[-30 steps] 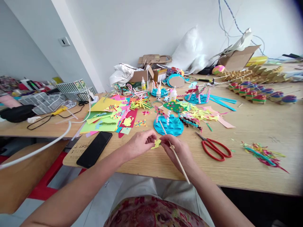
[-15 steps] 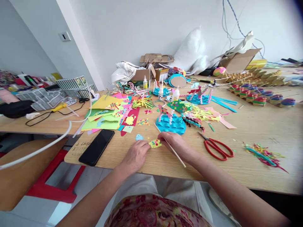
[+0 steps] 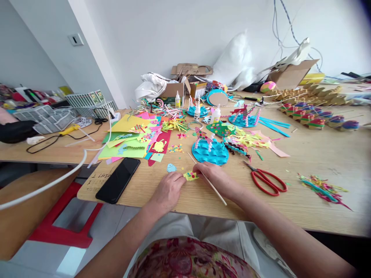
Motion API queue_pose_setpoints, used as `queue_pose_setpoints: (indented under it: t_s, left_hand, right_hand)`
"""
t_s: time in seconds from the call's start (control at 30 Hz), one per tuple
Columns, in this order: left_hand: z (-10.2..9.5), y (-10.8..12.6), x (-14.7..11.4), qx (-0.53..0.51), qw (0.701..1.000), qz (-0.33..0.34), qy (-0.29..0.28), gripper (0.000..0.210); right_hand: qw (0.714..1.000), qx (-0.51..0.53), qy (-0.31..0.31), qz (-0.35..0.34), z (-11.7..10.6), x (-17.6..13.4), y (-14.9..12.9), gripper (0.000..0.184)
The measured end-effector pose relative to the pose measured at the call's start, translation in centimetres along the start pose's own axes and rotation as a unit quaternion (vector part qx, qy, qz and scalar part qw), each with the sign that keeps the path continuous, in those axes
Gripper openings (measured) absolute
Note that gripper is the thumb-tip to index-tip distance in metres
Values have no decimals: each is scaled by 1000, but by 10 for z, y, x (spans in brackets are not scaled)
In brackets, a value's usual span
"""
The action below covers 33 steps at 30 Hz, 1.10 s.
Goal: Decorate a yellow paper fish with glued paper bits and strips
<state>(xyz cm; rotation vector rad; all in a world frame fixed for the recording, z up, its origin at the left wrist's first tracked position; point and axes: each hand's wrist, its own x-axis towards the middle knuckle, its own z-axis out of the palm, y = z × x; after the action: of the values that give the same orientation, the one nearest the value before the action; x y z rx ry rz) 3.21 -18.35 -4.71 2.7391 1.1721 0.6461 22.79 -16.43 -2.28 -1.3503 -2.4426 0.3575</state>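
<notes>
The dotted yellow paper (image 3: pixel 190 176), just below the frame's centre, should be light, bendable and easily creased, best held by its edges. The left hand (image 3: pixel 169 190) touches its left end, grip unclear; the right hand (image 3: pixel 213 175) grasps a stick (image 3: pixel 217 192). A second ago, no dots showed.

The left arm (image 3: pixel 127 235) and right arm (image 3: pixel 281 216), both bare, slant inward from the near side. The left grip (image 3: pixel 169 190) lies low, back upward, fingers (image 3: pixel 176 176) together, pointing far and right. The right grip (image 3: pixel 214 177) faces left, its fingers curled downward; the two stand near each other, apart
</notes>
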Motion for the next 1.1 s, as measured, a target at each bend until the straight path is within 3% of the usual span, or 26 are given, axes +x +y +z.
queue_pose_setpoints:
  t_s: [0.8, 1.1]
  left_hand:
    - [2, 0, 0, 13, 1000, -1, -1, 28]
    - [-1, 0, -1, 8, 1000, -2, 1, 26]
  right_hand:
    - [999, -27, 9, -23, 0, 0, -2, 18]
    - [998, -15, 54, -21, -8, -6, -1, 25]
